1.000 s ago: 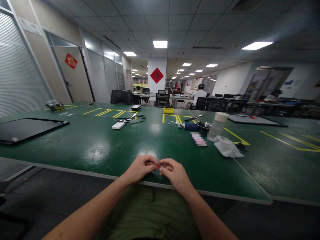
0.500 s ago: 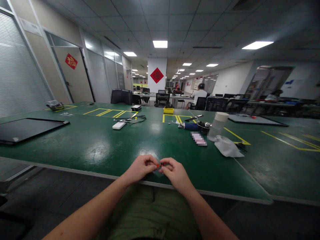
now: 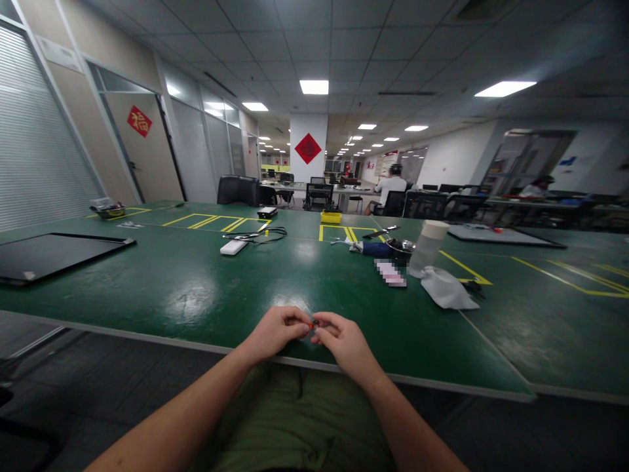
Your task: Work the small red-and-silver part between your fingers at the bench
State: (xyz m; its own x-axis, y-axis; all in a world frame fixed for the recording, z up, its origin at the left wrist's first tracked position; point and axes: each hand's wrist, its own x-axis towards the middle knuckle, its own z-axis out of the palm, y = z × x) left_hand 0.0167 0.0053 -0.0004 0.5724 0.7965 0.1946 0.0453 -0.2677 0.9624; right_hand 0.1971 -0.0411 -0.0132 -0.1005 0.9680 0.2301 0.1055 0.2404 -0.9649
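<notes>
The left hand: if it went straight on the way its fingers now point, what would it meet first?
Past the small orange piece at its fingertips, the left hand would probably meet the right hand, fingertips first; the exact depth is unclear.

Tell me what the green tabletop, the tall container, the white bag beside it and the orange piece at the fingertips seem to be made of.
Green tabletop: perhaps vinyl or rubber sheet, semi-gloss; lights reflect softly.
Tall container: probably plastic, translucent and cloudy.
White bag: thin, flexible plastic or fabric; it slumps and creases.
Orange piece: possibly plastic, judging by bright colour; too small to be sure.
</notes>
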